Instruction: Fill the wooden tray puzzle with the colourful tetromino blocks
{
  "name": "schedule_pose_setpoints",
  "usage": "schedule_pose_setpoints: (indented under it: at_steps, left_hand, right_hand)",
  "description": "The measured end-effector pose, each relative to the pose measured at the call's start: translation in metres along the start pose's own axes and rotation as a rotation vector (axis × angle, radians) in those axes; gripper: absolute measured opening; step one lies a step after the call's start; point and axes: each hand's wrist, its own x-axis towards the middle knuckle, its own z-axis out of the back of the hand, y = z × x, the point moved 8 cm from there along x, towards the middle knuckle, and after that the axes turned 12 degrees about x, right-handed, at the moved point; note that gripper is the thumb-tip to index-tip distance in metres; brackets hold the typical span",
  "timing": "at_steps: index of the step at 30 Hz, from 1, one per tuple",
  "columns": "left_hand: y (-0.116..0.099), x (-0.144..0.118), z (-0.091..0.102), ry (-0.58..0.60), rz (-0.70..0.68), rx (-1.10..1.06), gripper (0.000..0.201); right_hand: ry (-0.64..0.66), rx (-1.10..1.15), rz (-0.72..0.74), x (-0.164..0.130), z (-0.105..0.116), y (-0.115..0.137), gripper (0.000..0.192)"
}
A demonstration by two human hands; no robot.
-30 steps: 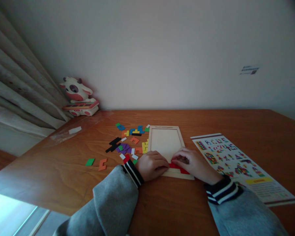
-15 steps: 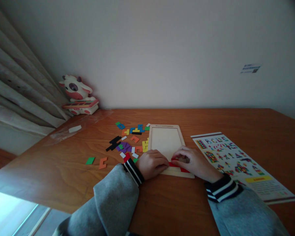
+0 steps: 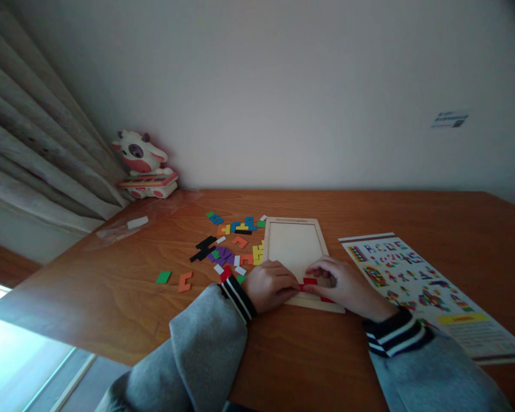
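Two hands at tray [image 3: 294,222] near edge — left hand [image 3: 271,285] fisted, right hand [image 3: 343,284] pinching red piece [image 3: 309,281] between them.

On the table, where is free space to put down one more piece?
Bare wood lies between the puzzle tray and the pattern sheet, and behind the tray toward the wall. Left of the tray, loose pieces crowd; both hands cover its near edge.

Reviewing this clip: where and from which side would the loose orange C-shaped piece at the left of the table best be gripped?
The orange C-shaped piece lies flat and alone on the table, beside a green piece. Probably best to come from straight above and pinch across its straight back bar, fingertips on the outer edge and inside the notch. It is thin, so sliding it slightly may help lift an edge.
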Motion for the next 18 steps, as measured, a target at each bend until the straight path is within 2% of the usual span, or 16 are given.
schedule_pose_setpoints:
  at_steps: [7, 11, 14, 18]
  left_hand:
    - [-0.001, 0.001, 0.004, -0.034, 0.019, 0.028, 0.016]
    - [0.005, -0.005, 0.022, -0.102, 0.051, 0.086, 0.017]
    - [0.024, -0.017, 0.043, -0.159, 0.127, 0.162, 0.017]
    - [0.072, -0.04, 0.07, -0.198, 0.345, 0.283, 0.016]
  right_hand:
    - [-0.003, 0.034, -0.031, 0.0, 0.0, -0.001, 0.036]
    - [-0.028, 0.051, -0.051, 0.0, 0.002, -0.005, 0.036]
    - [-0.066, 0.023, -0.051, 0.0, 0.004, -0.009, 0.038]
    - [-0.076, 0.031, -0.048, 0.001, 0.004, -0.013, 0.038]
